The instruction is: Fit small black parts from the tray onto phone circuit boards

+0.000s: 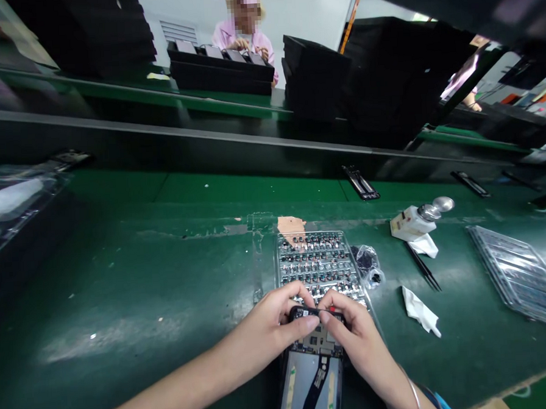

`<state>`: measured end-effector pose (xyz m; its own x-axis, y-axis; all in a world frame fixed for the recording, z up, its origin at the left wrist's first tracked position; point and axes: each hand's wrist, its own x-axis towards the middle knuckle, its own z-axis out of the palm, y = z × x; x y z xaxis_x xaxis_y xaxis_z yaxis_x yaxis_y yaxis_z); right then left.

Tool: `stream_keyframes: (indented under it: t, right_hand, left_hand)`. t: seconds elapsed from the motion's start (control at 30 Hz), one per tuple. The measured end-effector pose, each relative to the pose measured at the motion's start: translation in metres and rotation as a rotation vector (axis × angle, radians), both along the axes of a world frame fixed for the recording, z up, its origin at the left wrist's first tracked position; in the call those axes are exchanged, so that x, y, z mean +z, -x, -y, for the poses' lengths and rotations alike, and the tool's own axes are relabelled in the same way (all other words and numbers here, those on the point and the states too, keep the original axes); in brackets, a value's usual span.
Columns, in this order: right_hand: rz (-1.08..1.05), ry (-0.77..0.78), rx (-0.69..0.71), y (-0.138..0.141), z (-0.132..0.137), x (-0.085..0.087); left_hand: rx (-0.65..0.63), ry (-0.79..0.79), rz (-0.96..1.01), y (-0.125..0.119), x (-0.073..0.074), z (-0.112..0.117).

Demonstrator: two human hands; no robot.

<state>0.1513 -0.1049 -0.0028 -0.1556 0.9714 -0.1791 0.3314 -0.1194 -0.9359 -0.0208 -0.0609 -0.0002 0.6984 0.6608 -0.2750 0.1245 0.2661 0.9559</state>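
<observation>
Left hand [273,326] and right hand [353,347] meet, fingertips pinching a small black part [304,313] at the top of an opened smartphone [312,373], just below a tray of tiny components [315,257].

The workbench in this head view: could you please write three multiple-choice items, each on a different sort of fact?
1. Where is the parts tray from the open phone? A. Left of it B. Nearer the wearer C. Beyond it
2. What colour is the bench top? A. Blue B. Green C. Grey
3. How are the tweezers placed? A. Upright in a cup B. Lying on the bench top C. Inside the tray

1 C: it lies past the phone's far end. 2 B: green shows around the tray. 3 B: they rest on its surface.
</observation>
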Motion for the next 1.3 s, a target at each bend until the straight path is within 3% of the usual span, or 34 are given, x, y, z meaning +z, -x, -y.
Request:
stream_keyframes:
  t: [0.47,0.7,0.77,0.87,0.97,1.03,1.1,1.13,1.23,1.3]
  right_hand:
    - [0.081,-0.042,0.013,0.008,0.006,0.001]
    - [-0.155,0.108,-0.087,0.004,0.008,-0.003]
    - [-0.253,0.138,-0.155,0.002,0.008,-0.006]
    - [-0.391,0.135,-0.274,0.002,0.006,-0.008]
    - [-0.504,0.133,-0.367,0.002,0.003,-0.004]
    - [-0.554,0.107,-0.400,0.002,0.003,0.000]
    - [-0.558,0.034,-0.426,0.000,0.003,0.003]
    - [-0.535,-0.014,-0.436,-0.002,0.003,0.003]
    - [-0.400,-0.102,-0.409,-0.005,0.006,0.002]
    - [-0.339,-0.091,-0.361,-0.006,0.009,0.001]
  left_hand:
    - [0.093,0.001,-0.032,-0.006,-0.008,0.000]
    - [0.022,-0.100,-0.112,-0.001,0.011,-0.007]
    - [0.062,-0.214,-0.176,0.000,0.017,-0.003]
    - [0.122,-0.528,-0.363,-0.001,0.017,0.011]
    - [0.073,-0.834,-0.488,-0.002,0.011,0.025]
    - [0.046,-0.918,-0.470,-0.002,0.010,0.026]
    - [0.039,-0.817,-0.324,-0.001,0.013,0.021]
    - [0.035,-0.686,-0.187,-0.001,0.016,0.017]
    - [-0.065,-0.045,0.332,-0.002,0.019,0.004]
    - [-0.181,0.366,0.566,-0.004,0.014,-0.001]
